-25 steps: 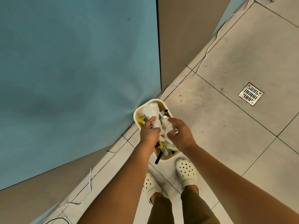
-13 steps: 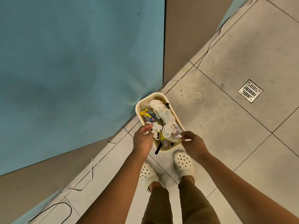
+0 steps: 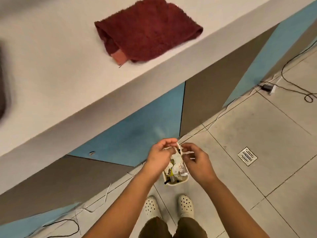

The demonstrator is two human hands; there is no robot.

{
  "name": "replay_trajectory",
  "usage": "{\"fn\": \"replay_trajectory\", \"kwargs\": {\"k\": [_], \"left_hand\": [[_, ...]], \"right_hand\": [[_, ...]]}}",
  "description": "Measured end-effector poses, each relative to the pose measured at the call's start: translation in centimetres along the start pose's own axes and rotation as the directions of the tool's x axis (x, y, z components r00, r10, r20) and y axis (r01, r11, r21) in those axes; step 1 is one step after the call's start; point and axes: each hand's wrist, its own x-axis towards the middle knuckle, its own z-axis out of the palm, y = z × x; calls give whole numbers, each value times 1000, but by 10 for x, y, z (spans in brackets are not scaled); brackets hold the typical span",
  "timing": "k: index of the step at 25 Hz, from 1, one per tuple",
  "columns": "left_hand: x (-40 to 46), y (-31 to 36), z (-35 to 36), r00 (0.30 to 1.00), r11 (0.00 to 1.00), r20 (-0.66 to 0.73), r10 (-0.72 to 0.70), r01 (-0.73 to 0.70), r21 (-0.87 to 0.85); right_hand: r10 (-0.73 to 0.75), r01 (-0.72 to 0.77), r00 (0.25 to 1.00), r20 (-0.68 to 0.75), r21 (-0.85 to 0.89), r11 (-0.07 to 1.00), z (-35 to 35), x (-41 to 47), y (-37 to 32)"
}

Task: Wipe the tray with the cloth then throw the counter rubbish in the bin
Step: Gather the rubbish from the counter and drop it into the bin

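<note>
Hovering above the bin [image 3: 176, 182] of rubbish [image 3: 176, 170], left hand [image 3: 158, 156] and right hand [image 3: 197, 162] hang with loosely curled, empty fingers.

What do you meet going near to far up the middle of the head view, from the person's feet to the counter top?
White perforated clogs → cream bin full of rubbish on the floor, with left hand and right hand above it → blue cabinet panel → white counter → dark red cloth.

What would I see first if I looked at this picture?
A dark red cloth lying on the white counter at the top. Below it, two hands, left hand and right hand, hover over a small bin full of rubbish on the floor, just in front of white shoes.
</note>
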Motion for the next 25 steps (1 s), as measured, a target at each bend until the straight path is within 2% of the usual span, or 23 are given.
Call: {"fn": "replay_trajectory", "kwargs": {"k": [3, 5, 8, 11, 16, 20, 25], "left_hand": [[-56, 50, -11, 993, 991, -45, 109, -112, -75], [-90, 75, -22, 982, 981, -63, 179, -183, -57], [-126, 115, -40, 952, 956, -103, 290, -293, -13], [-151, 153, -62, 898, 915, -215, 384, -401, -40], [-182, 180, -122, 819, 875, -411, 401, -475, -93], [-191, 189, -175, 753, 848, -537, 381, -516, -122], [-183, 197, -258, 681, 822, -639, 358, -555, -130]], "right_hand": [[-151, 151, 988, 28, 6, 988, -14, -29, -71], [-259, 259, 964, 61, 10, 966, -24, -43, -111], [-418, 417, 905, 82, 38, 908, -41, -54, -175], [-531, 529, 843, 91, 46, 847, -45, -52, -230], [-591, 587, 771, 237, 95, 804, -1, -46, -300], [-593, 614, 724, 352, 65, 787, 47, -38, -332], [-580, 631, 703, 411, 14, 775, 111, -15, -365]]}}
